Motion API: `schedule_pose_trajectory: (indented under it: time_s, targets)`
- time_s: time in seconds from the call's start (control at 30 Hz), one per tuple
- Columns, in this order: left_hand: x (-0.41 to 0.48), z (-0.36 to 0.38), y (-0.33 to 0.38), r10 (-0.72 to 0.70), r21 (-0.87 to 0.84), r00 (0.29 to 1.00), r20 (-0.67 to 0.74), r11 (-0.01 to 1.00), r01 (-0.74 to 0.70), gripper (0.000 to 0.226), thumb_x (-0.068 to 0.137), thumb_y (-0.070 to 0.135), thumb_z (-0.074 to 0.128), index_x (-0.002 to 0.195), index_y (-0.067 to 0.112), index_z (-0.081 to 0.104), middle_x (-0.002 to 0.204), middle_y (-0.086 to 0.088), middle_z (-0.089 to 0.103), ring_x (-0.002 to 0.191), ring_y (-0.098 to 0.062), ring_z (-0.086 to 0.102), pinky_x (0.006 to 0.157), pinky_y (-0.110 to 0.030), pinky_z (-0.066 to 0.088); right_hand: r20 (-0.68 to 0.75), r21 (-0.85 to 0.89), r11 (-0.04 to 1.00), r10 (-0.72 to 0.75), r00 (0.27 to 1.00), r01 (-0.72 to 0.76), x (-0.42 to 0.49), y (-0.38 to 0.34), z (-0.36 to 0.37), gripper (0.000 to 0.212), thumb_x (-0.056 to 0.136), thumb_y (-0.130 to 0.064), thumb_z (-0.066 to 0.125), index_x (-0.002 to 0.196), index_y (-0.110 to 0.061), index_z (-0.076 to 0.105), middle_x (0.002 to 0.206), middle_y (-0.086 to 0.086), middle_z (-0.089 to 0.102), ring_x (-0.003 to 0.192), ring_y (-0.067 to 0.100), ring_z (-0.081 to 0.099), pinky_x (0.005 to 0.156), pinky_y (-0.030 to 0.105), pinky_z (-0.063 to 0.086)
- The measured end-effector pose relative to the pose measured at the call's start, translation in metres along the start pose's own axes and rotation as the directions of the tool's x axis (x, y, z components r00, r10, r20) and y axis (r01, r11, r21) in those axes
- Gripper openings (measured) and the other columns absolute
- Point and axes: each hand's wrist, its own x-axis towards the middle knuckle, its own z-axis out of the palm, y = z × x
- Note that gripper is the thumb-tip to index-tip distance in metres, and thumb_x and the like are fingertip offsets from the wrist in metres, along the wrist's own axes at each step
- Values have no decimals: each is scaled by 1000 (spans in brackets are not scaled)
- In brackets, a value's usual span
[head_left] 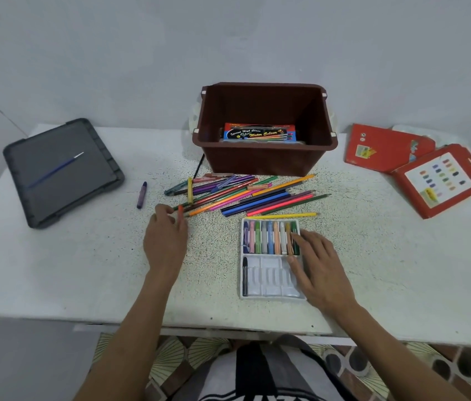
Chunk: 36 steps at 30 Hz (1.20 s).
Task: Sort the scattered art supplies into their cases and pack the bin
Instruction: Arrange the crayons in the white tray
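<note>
A white crayon tray [269,286] lies on the table, its upper row filled with several crayons and one black crayon [245,276] in the lower row. My right hand [316,266] rests flat on the tray's right side, fingertips on the green crayon [295,237]. My left hand [164,241] pinches an orange crayon [180,213] at the near-left end of a scattered pile of coloured pencils and pens [245,195]. A purple crayon [141,195] lies alone to the left. Behind the pile stands a brown bin [266,160] holding a watercolour box [260,134].
A grey bin lid [84,180] with a blue paintbrush [55,170] on it lies at the left. Two red cardboard cases [384,147] [442,180] lie at the right. A yellow pencil [286,216] lies just behind the tray. The table's front edge is near my body.
</note>
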Motion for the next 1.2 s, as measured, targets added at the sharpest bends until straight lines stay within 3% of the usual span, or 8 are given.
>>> schedule_pose_trajectory:
  time_s: [0.17, 0.23, 0.3, 0.4, 0.5, 0.7, 0.9, 1.2]
  targets:
    - [-3, -2, 7, 37, 21, 999, -39, 999, -36, 20, 96, 36, 59, 107, 20, 54, 90, 3, 70, 78, -19, 66, 68, -42, 55, -9, 0, 1000, -6, 1000, 6, 0, 0, 0, 58, 103, -47, 29, 137, -6, 52, 140, 10, 52, 131, 27, 42, 111, 43, 36]
    - [-7, -4, 14, 75, -107, 997, -36, 991, -78, 18, 95, 34, 62, 104, 20, 57, 90, 4, 69, 77, -14, 66, 69, -40, 56, -10, 0, 1000, -3, 1000, 3, 1, 0, 0, 58, 103, -47, 29, 137, -6, 52, 140, 10, 52, 131, 27, 42, 111, 42, 35]
    - [-14, -8, 25, 105, -305, 993, 47, 949, -85, 16, 93, 27, 67, 104, 19, 60, 92, 5, 68, 79, -8, 65, 70, -32, 58, -12, -1, 1000, -4, 1000, 4, 1, 0, 0, 58, 104, -47, 29, 137, -6, 52, 140, 10, 53, 131, 27, 42, 111, 42, 36]
    - [-25, -16, 39, 243, -438, 949, 200, 889, -135, 17, 88, 24, 72, 101, 22, 62, 87, 12, 67, 78, -1, 65, 70, -14, 53, -7, 1, 1000, -6, 1000, 6, 1, 1, 0, 58, 104, -48, 28, 137, -7, 52, 140, 9, 52, 130, 26, 42, 110, 42, 36]
    - [-41, -20, 50, 371, -501, 873, 316, 847, -178, 27, 83, 14, 77, 105, 22, 63, 90, 12, 70, 84, -1, 67, 79, -14, 53, -9, 12, 1000, 1, 1000, -1, 1, 2, 0, 57, 104, -48, 29, 138, -8, 52, 140, 9, 52, 131, 26, 42, 110, 44, 37]
    - [-67, -21, 63, 477, -461, 737, 479, 851, -251, 30, 85, 16, 75, 107, 30, 61, 95, 18, 69, 90, 3, 64, 85, -10, 47, -29, 31, 1000, -2, 1000, 3, 1, 1, 0, 54, 103, -44, 33, 137, -8, 52, 139, 9, 53, 129, 27, 43, 108, 46, 39]
    - [-74, -7, 56, 538, -360, 699, 471, 841, -404, 34, 87, 12, 72, 114, 26, 56, 95, 8, 66, 87, -3, 63, 83, -25, 54, -39, 19, 1000, -7, 999, 8, -1, 1, 0, 53, 103, -43, 34, 137, -6, 53, 138, 10, 53, 129, 28, 43, 108, 46, 38]
    - [-73, 1, 62, 564, -280, 633, 531, 822, -497, 36, 90, 13, 69, 119, 24, 50, 98, 3, 67, 86, -8, 64, 79, -32, 57, -32, -6, 1000, -16, 999, 16, -1, 1, 1, 53, 103, -42, 35, 138, -5, 52, 139, 11, 52, 129, 29, 43, 110, 43, 36]
